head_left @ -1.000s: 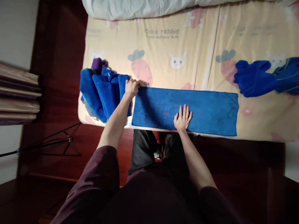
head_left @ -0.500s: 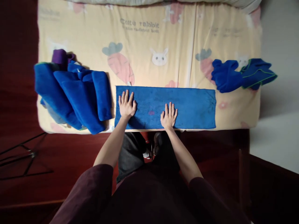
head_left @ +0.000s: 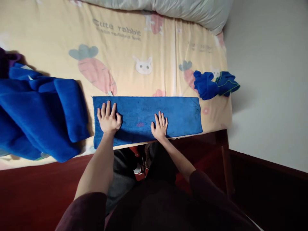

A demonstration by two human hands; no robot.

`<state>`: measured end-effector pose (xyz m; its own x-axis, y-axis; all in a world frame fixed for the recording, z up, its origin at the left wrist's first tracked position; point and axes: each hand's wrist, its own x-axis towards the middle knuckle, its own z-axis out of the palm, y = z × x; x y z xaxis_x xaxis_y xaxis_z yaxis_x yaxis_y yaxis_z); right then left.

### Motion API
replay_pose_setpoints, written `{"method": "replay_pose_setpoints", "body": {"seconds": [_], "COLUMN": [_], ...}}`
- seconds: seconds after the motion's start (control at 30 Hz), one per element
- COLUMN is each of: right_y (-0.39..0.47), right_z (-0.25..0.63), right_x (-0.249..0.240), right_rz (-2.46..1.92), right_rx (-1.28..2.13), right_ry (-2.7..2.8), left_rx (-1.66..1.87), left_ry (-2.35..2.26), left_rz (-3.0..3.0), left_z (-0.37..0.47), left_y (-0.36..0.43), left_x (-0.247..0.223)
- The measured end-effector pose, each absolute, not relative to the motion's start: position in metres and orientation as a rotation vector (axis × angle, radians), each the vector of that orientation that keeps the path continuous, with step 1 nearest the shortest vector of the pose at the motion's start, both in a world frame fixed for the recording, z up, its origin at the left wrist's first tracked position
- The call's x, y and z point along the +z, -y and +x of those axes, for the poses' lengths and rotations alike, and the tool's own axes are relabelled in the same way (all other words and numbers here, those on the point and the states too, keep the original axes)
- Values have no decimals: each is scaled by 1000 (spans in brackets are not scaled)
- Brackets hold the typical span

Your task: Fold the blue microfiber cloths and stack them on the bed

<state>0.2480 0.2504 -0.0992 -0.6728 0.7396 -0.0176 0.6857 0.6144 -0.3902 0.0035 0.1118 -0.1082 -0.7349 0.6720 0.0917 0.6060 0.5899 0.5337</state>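
A blue towel [head_left: 180,115], a long rectangle, lies flat along the front edge of the bed. A small reddish stain shows near its middle. My left hand [head_left: 108,118] rests palm down on the towel's left end, fingers spread. Palm down too, my right hand [head_left: 159,126] presses on the towel right of the stain, close to the front edge, with its fingers stretched out. Neither hand grips the cloth.
Several blue cloths [head_left: 43,112] are heaped at the left, with a purple one behind. Crumpled blue cloths [head_left: 216,85] sit at the right end. A pale pillow or quilt [head_left: 183,9] borders the back of the patterned bed sheet [head_left: 127,73]. A wall [head_left: 267,80] stands at the right.
The camera view has turned and shifted to the right, so the bed appears farther left. Both hands stay flat on the towel in about the same places.
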Motion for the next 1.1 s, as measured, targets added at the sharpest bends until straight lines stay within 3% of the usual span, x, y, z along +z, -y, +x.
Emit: {"method": "replay_pose_setpoints", "body": {"seconds": [0.2,0.37,0.5,0.97,1.1], "right_y": [-337,-459,-508,-514,-469], "right_z": [272,322,349,341,336], "right_x": [-92,-100,-106,-93,-74], "right_rz": [-992,-1522,-1628,-1665,-1411], "right_rx": [572,314,201,182,227], "right_ry": [2882,2661,2634,2753,2809], "left_rx": [875,888,902,837,741], "left_ry": [-2691,-2732,-2748,-2733,-2701], "left_rz": [1110,1175,1205,1194,1108], "left_z": [4,3,3,3,14], "left_y": [-111,-109,-108,-112,-114], "left_x": [-108,-113,-115,-106,-91]}}
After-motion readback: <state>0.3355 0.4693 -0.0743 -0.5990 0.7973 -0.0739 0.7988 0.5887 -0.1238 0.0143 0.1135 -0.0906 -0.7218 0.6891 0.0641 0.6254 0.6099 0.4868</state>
